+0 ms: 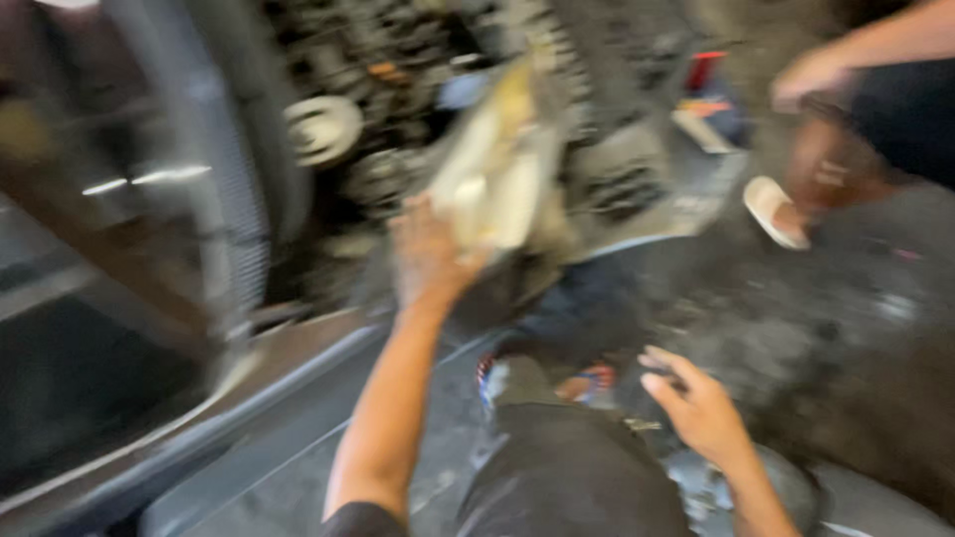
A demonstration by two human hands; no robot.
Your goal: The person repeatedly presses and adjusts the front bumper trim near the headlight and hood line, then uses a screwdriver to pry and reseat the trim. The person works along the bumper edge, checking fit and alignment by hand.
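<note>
The frame is motion-blurred. The left hand (430,254) grips one pale, crumpled cloth (495,164), raised against the dark engine assembly (418,109), apparently so its face meets the greasy parts. The right hand (696,403) hangs low with fingers loosely curled, holding nothing, apparently for balance. One round pale pulley (323,129) shows on the engine. One other person's sandalled foot (776,211) stands on the floor at right.

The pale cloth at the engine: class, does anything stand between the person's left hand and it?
Nothing visible does. The left hand already grips the pale cloth at its lower edge, against the dark engine parts. The right hand hangs apart, low near the floor. The picture is blurred.
</note>
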